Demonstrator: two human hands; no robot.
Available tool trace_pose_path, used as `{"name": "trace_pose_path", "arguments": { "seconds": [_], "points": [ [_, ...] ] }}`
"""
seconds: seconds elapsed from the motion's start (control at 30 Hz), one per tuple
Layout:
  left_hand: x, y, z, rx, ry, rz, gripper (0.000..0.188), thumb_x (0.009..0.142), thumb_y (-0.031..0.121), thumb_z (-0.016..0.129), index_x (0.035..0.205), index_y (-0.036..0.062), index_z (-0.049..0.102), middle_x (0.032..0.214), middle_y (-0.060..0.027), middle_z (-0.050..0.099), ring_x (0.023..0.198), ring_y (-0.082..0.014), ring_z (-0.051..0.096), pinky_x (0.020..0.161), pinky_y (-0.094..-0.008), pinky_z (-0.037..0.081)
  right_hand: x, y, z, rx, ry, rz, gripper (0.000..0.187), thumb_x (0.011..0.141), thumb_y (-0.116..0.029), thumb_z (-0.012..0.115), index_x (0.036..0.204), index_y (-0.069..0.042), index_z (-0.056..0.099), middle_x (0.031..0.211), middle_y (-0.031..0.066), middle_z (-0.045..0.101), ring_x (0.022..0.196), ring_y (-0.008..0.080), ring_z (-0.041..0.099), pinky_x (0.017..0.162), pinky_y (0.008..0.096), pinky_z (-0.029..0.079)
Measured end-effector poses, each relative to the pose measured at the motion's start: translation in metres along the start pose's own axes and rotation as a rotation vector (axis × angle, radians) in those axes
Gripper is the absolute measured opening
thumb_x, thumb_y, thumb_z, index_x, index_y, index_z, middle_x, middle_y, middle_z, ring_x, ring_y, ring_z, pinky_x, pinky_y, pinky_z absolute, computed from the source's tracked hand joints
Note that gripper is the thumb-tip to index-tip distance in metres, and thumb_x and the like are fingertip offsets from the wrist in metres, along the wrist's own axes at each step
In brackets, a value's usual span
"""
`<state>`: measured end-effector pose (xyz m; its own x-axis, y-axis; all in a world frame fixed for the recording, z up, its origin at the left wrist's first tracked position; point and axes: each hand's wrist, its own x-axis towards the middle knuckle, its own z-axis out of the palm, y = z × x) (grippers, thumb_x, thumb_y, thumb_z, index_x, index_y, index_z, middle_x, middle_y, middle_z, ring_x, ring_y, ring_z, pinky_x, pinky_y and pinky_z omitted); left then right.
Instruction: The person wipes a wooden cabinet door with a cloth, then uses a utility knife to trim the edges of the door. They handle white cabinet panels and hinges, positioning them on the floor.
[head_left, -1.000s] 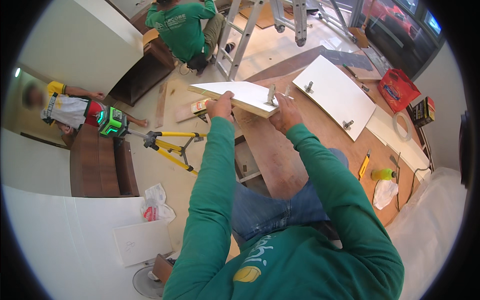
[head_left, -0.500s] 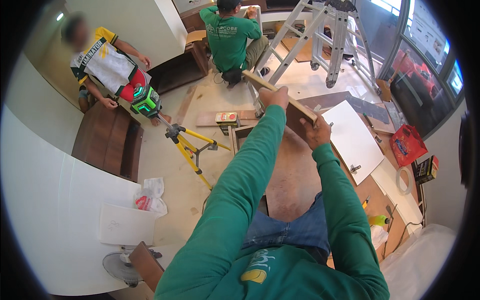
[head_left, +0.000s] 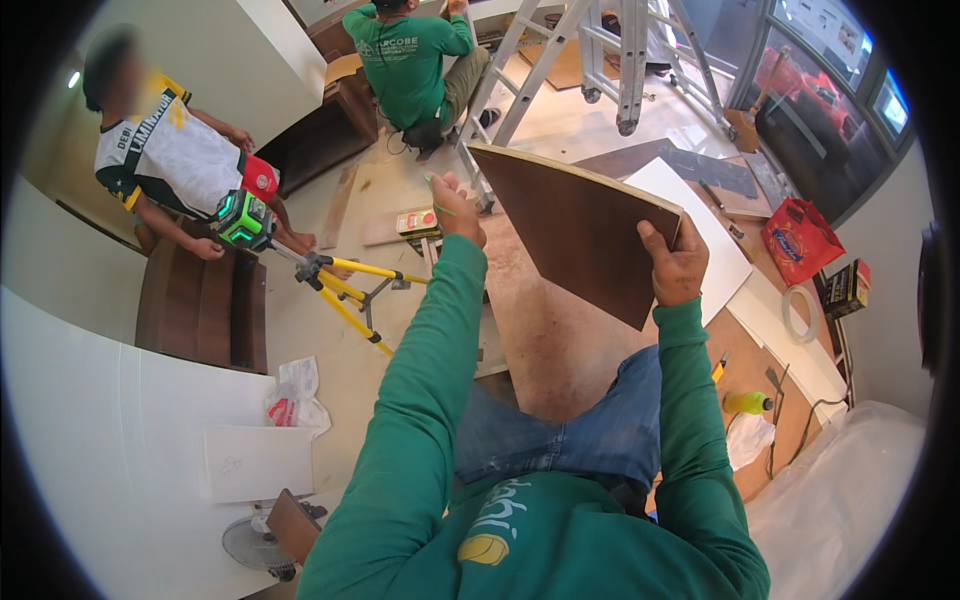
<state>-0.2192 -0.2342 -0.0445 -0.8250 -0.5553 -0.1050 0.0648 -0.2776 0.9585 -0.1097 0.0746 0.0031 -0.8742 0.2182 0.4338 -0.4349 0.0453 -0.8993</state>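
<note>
A dark brown wooden panel (head_left: pixel 580 235) with a pale edge is held up tilted over my lap. My right hand (head_left: pixel 680 262) grips its right end, the thumb on the brown face. Off the panel's left end, my left hand (head_left: pixel 460 210) is raised with its fingers curled in. Whether anything is inside those fingers is hidden. A thin green line shows at its fingertips. Beneath the panel lies a reddish-brown board (head_left: pixel 560 345), and a white panel (head_left: pixel 715 275) rests to the right, partly covered by the brown one.
To the left stands a green laser level (head_left: pixel 245 220) on a yellow tripod (head_left: pixel 350 312), with a person (head_left: pixel 170 150) behind it. Another person (head_left: pixel 410 70) crouches ahead near an aluminium ladder (head_left: pixel 535 70). At right are a red bag (head_left: pixel 800 240), a tape roll (head_left: pixel 800 314) and a green bottle (head_left: pixel 748 403).
My left hand has come off the panel and moved left. The panel has turned so its brown face shows, and my right hand has shifted right with it.
</note>
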Motion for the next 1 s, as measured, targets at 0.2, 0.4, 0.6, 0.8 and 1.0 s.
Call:
{"name": "trace_pose_path", "arguments": {
  "seconds": [0.2,0.4,0.6,0.8,1.0],
  "points": [
    [-0.036,-0.016,0.011,0.06,-0.382,-0.234,0.067,0.109,0.056,0.026,0.152,0.0128,0.053,0.155,-0.0053,0.056,0.144,-0.0277,0.045,0.12,-0.0672,0.018,-0.004,0.018,-0.045,0.078,0.042,0.171,0.033,0.093,-0.011,0.082,0.121,0.004,0.072,0.106,0.0065,0.075,0.093,0.0137,0.066,0.085,0.0286,0.054],
    [-0.021,-0.02,0.032,0.216,-0.463,-0.184,0.062,0.108,0.054,0.039,0.156,0.015,0.049,0.157,-0.0013,0.051,0.144,-0.0239,0.044,0.116,-0.0607,0.027,-0.011,0.031,-0.074,0.137,0.019,0.116,0.036,0.094,-0.01,0.081,0.125,0.005,0.071,0.113,0.007,0.075,0.1,0.0139,0.066,0.09,0.0291,0.053],
    [-0.05,-0.002,0.052,0.469,-0.738,-0.068,0.057,0.104,0.056,0.06,0.147,0.019,0.055,0.144,0.0024,0.058,0.139,-0.0173,0.046,0.107,-0.051,0.035,-0.028,0.05,-0.117,0.018,0.059,0.074,0.039,0.096,-0.016,0.08,0.127,0.004,0.068,0.115,0.0088,0.074,0.103,0.0149,0.066,0.094,0.0308,0.052],
    [-0.066,0.004,0.039,0.617,-0.702,-0.008,0.063,0.106,0.062,0.056,0.15,0.0173,0.049,0.147,-0.0016,0.055,0.139,-0.0211,0.048,0.106,-0.0487,0.046,-0.03,0.041,-0.119,0.016,-0.002,0.074,0.038,0.096,-0.015,0.079,0.126,0.005,0.066,0.114,0.0094,0.074,0.099,0.0144,0.068,0.089,0.0294,0.054],
    [-0.084,-0.009,0.051,0.613,-0.67,0.016,0.07,0.108,0.064,0.048,0.152,0.0104,0.043,0.155,-0.0093,0.046,0.146,-0.0276,0.045,0.108,-0.0507,0.055,-0.019,0.013,-0.111,-0.165,0.106,0.051,0.034,0.092,-0.026,0.085,0.112,-0.002,0.073,0.098,0.0078,0.078,0.089,0.0131,0.072,0.08,0.0285,0.058]
  ]
}}
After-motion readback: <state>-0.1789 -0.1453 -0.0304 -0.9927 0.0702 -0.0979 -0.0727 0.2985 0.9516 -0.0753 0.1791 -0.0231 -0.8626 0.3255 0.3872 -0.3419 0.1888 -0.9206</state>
